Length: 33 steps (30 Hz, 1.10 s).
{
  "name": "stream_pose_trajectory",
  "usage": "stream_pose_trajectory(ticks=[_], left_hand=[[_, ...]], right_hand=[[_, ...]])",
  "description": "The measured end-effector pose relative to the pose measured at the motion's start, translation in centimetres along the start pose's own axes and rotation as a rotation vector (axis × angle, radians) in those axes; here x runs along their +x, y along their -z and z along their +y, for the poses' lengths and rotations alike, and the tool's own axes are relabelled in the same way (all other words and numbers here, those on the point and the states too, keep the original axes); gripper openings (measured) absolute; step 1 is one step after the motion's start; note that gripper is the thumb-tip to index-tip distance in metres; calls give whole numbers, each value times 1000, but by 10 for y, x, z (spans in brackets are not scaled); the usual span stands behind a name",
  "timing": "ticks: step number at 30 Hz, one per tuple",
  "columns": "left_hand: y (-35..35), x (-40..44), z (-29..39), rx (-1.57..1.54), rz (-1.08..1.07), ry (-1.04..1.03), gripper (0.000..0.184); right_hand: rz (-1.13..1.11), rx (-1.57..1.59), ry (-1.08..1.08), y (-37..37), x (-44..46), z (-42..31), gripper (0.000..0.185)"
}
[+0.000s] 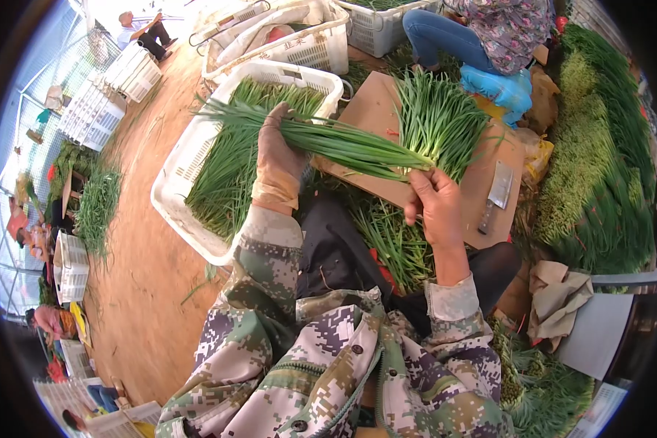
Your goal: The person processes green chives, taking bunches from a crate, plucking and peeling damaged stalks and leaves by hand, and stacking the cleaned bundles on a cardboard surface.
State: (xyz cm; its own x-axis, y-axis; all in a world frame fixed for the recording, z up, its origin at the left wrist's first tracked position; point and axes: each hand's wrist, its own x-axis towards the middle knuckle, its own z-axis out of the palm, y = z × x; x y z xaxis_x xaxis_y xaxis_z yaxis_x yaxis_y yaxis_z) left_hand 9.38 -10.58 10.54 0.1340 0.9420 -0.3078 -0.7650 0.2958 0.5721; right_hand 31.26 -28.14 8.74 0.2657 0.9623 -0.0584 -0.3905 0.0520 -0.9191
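My left hand [279, 146], in a brown glove, is wrapped round the leafy part of a bunch of long green stalks [350, 148]. The bunch lies level across my lap, its pale ends to the right. My bare right hand [436, 201] pinches those pale ends. Beyond it a pile of trimmed green stalks [442, 120] rests on a brown board [372, 106]. A cleaver [499, 186] lies on the board's right part. To the left, a white basket [186, 219] holds more stalks under my left hand.
Loose stalks [394, 241] lie between my legs. Another white basket [321, 47] stands ahead. A person in jeans [452, 40] sits at the front right. Stacked green bundles [598, 160] line the right side. Further people and baskets are along the left.
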Motion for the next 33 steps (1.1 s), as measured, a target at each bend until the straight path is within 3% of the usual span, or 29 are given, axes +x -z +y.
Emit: stream_pose_trajectory(ticks=[2, 5, 10, 16, 18, 20, 22, 25, 27, 29, 30, 32, 33], left_hand=[[-8, -10, -2, 57, -3, -87, 15], [-11, -2, -12, 151, 155, -383, 13], [10, 17, -15, 107, 233, -375, 13], [20, 14, -20, 35, 247, -291, 19], [22, 15, -18, 0, 249, -254, 20], [25, 18, -14, 11, 249, -292, 24], [24, 20, -5, -7, 312, -319, 28], [51, 37, 16, -21, 289, -308, 30], [46, 25, 30, 1, 250, -300, 26], [56, 28, 36, 98, 292, -270, 30], [57, 27, 42, 126, 316, -271, 31], [56, 24, 50, 133, 303, -266, 31], [57, 22, 50, 145, 289, -243, 32]], right_hand=[[-9, 13, -29, 0, -1, -2, 24], [-3, 196, -31, -2, -2, 2, 27], [-79, 215, -23, -11, -12, 1, 23], [-25, -17, 53, -15, -17, 9, 17], [-10, -233, -42, -15, -20, 12, 14], [-31, -411, 4, -16, -23, 15, 17], [28, -969, 421, -11, -27, 13, 19], [154, -1089, 334, 29, -34, 23, 17], [30, -1385, 272, 80, -41, 64, 13], [-202, -1841, -136, 143, -56, 131, 11], [-374, -1829, -261, 159, -65, 146, 11], [-442, -1714, -257, 126, -64, 112, 13], [-340, -1520, -20, 92, -60, 80, 16]])
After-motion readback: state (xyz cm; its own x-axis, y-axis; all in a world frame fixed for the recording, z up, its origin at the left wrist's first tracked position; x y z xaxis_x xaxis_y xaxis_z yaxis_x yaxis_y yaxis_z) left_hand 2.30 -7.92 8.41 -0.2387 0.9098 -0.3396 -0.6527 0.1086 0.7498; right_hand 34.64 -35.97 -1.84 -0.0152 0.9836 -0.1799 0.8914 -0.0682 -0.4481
